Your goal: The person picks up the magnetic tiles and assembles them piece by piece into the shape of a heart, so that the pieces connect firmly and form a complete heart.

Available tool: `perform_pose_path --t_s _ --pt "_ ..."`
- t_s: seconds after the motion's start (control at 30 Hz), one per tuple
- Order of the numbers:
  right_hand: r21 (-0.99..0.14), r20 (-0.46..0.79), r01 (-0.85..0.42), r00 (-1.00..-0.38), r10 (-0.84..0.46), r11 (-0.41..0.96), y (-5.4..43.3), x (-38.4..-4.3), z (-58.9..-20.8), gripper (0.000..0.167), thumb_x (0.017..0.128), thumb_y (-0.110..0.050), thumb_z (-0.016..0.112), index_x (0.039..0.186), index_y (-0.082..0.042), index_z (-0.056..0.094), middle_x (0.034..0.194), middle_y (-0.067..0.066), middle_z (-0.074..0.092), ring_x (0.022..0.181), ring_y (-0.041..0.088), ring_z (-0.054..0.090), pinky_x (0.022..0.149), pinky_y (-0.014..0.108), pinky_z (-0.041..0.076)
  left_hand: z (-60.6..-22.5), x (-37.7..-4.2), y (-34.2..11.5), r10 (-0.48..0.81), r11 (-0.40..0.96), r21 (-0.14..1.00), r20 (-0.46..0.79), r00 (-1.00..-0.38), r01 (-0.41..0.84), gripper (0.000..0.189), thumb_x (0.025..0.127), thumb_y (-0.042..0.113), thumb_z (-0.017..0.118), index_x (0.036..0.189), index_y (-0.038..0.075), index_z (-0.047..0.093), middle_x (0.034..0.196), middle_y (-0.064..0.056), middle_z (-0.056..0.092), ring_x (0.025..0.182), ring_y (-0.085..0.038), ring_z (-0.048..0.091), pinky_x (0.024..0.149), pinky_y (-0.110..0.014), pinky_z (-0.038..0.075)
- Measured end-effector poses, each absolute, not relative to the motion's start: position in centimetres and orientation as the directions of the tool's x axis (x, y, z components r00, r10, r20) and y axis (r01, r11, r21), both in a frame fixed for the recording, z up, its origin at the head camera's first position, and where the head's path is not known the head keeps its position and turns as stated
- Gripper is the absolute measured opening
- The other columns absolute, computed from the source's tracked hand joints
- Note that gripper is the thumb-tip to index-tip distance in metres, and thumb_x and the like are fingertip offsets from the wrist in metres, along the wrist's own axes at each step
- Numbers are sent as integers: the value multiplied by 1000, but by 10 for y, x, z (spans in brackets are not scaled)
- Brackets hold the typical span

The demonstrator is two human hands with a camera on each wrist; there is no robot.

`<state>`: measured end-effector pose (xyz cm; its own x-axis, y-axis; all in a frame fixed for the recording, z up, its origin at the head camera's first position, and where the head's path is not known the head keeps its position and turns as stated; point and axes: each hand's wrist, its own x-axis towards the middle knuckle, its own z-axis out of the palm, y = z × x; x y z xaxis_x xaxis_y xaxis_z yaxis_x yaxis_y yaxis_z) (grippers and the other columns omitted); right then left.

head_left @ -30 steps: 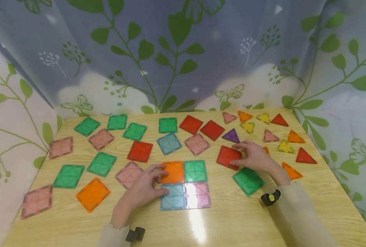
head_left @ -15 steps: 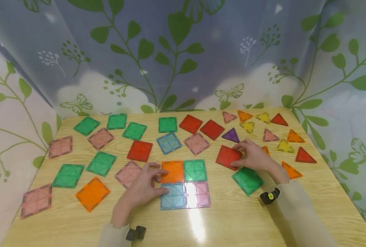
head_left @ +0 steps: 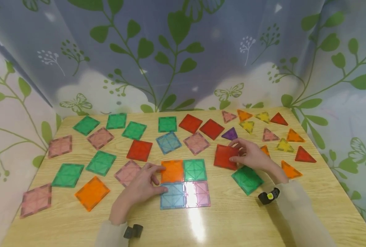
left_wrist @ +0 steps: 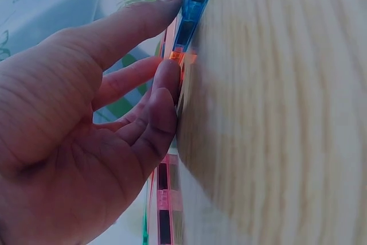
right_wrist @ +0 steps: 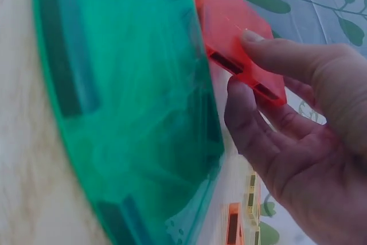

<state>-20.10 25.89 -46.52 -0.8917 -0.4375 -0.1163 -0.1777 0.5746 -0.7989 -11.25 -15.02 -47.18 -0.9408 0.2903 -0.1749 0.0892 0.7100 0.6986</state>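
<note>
My right hand pinches a red square magnetic tile by its right edge. In the right wrist view, the thumb lies on the face of this red tile, with the fingers behind it. Just below it, a green tile lies on the table. My left hand rests at the left side of a two-by-two block. Its fingers touch the orange tile and its thumb touches the blue tile. A green tile and a glare-covered pink tile form the block's right half.
Loose square tiles spread over the left and back of the table, among them an orange tile and a red tile. Several triangles, including a purple triangle, lie at the back right. A patterned curtain surrounds the table.
The red tile in my right hand has lifted slightly, turned and shifted a little left. My left hand has stayed nearly still beside the block.
</note>
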Motion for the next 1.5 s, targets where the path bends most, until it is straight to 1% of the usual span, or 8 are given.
perform_pose_path --t_s 0.13,0.37,0.67,0.87,1.03,1.13,1.3,1.5 --pt "-853 -108 -154 -882 -458 498 257 -203 -464 32 97 -9 70 126 -10 58 111 19 65 81 24 68 68 30 59 -471 -113 -152 287 711 699 -188 -939 77 61 80 27 89 135 16 64 113 -2 57 77 -9 56 68 -22 48" --pt "-906 -98 -115 -880 -465 408 253 -206 -465 29 99 -9 66 127 -8 59 114 22 64 82 28 71 74 35 63 -471 -113 -153 298 704 705 -185 -937 85 61 80 26 88 135 15 64 114 -3 57 78 -9 56 69 -22 48" --pt "-891 -58 -132 -916 -398 435 239 -209 -464 30 97 -17 72 125 -13 64 125 16 68 101 20 71 82 30 61 -471 -112 -151 277 710 701 -198 -940 62 61 80 26 89 135 17 64 112 -1 57 78 -9 56 69 -22 48" --pt "-912 -56 -122 -909 -414 391 225 -212 -461 30 96 -15 73 125 -11 64 123 18 68 95 17 72 81 34 63 -470 -112 -151 278 704 708 -200 -939 58 60 80 24 89 134 17 64 114 -1 57 80 -9 56 68 -22 48" --pt "-919 -22 -158 -894 -448 362 214 -216 -455 28 95 -12 73 123 -11 65 121 16 69 96 16 72 81 35 63 -469 -113 -151 279 700 712 -204 -939 54 60 79 24 89 133 18 64 115 -1 57 79 -9 56 68 -22 48" --pt "-930 0 -174 -882 -472 325 207 -219 -452 28 95 -9 72 122 -8 65 121 18 68 96 16 72 81 38 63 -469 -114 -150 279 701 711 -202 -939 55 60 79 24 89 133 18 64 114 -1 58 79 -9 56 68 -22 48" --pt "-934 32 -203 -868 -496 295 191 -224 -450 26 95 -8 72 120 -6 66 116 19 70 95 15 72 80 35 63 -469 -114 -150 280 702 710 -200 -939 58 60 79 23 89 134 18 64 114 -1 57 79 -9 56 68 -22 48" --pt "-951 12 -160 -873 -488 264 170 -226 -449 21 95 -6 72 115 -3 67 110 19 72 92 23 74 80 41 63 -469 -114 -151 281 700 712 -203 -938 55 60 79 22 89 133 18 64 114 -2 58 78 -9 57 68 -22 49"
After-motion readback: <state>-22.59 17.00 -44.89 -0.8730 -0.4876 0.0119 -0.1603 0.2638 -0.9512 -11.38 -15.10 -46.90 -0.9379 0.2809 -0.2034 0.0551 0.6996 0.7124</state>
